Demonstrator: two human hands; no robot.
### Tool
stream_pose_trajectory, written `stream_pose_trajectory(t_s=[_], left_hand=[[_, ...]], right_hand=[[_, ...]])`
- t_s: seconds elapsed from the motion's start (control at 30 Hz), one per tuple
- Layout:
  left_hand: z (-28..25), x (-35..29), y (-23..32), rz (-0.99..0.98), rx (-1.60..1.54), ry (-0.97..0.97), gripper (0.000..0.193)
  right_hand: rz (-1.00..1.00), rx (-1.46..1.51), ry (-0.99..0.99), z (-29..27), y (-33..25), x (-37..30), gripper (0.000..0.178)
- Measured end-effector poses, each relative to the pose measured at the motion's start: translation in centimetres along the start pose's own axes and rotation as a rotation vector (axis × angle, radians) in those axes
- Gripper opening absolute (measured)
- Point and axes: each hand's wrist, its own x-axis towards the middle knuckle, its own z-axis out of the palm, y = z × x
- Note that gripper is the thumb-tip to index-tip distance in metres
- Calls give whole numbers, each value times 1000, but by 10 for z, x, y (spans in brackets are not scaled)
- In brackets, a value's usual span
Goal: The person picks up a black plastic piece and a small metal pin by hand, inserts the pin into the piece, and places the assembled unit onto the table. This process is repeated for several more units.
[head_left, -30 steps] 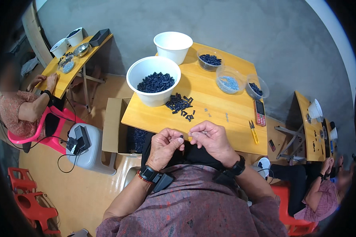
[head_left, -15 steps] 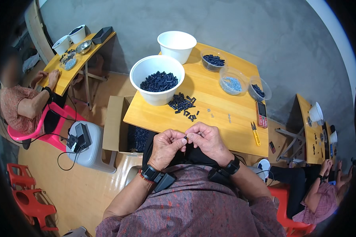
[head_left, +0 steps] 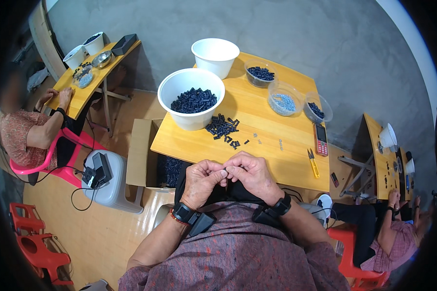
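Observation:
My left hand [head_left: 202, 181] and my right hand [head_left: 251, 175] meet just off the table's near edge, above my lap. Thumbs and forefingers of both are pinched together, tip to tip. A small dark piece is between them, mostly covered by the fingertips. Ahead on the yellow wooden table [head_left: 272, 131] lies a loose pile of short black plastic parts [head_left: 222, 125]. A single black part [head_left: 246, 142] is apart from it, close to a few tiny clear or metallic pieces [head_left: 257, 139]. Behind the pile stands a white bucket [head_left: 192, 119] partly filled with more black parts.
Another white bucket [head_left: 215, 56] stands behind. Clear bowls hold dark parts [head_left: 262, 73] and small pale-blue pieces [head_left: 283, 102]. Yellow-handled snips [head_left: 313, 164] and a red keypad phone [head_left: 321, 139] lie at right. A cardboard box [head_left: 140, 153] is below left. People sit at tables on both sides.
My hands stay together, with the fingertips now covering more of the small dark piece. The view has shifted slightly.

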Motion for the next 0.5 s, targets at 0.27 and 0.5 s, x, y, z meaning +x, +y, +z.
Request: stream_pose_trajectory(t_s=[0.27, 0.5], left_hand=[[-1, 1, -3, -30, -109, -7, 8], [-4, 3, -3, -23, -13, -56, 6]], right_hand=[[74, 186, 21, -4, -3, -5, 8], [-123, -6, -32, -3, 2, -5, 5]])
